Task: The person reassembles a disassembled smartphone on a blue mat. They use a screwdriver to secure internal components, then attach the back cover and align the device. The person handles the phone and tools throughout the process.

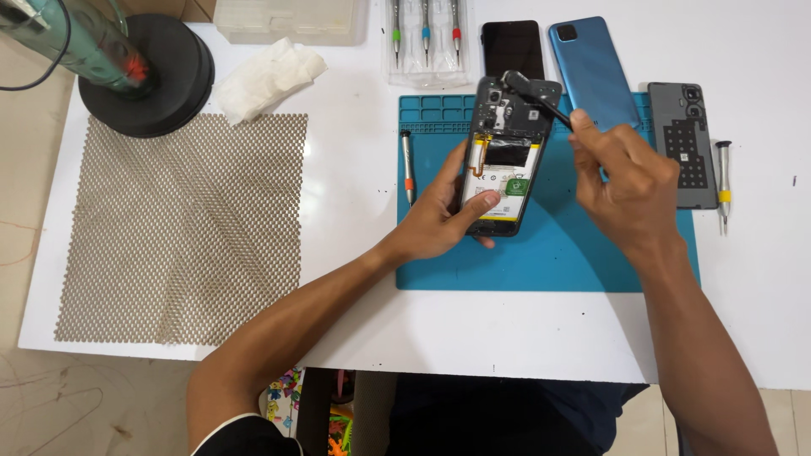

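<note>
The blue rectangular work mat point(557, 253) serves as the landmark on the white table point(473, 329). Over its near middle, the left hand point(439, 215) is wrapped around the opened black smartphone point(505, 156), fingers behind and thumb pressed on the lower front, holding it tilted up above the mat with its battery and circuit board exposed. Just right of it, also above the mat, the right hand point(629, 181) is closed narrowly around the handle of a thin black tool point(541, 100), whose far end meets a small dark cover piece point(528, 84) at the top edge of the phone; whether the piece is lifted clear cannot be told.

On the mat's left edge lies a silver screwdriver with an orange band point(408, 165). Off the mat's right edge rest a grey phone back panel point(686, 143) and a silver screwdriver with a yellow band point(723, 181). Well to the left of the mat spreads a grey metal mesh sheet point(186, 228).

Beyond the mat's far edge lie a blue phone back cover point(591, 67), a black phone screen point(512, 46) and a clear case of screwdrivers point(425, 42). Farther left sit a crumpled white tissue point(266, 76) and a round black stand point(160, 80) bearing a green tool point(72, 42).
</note>
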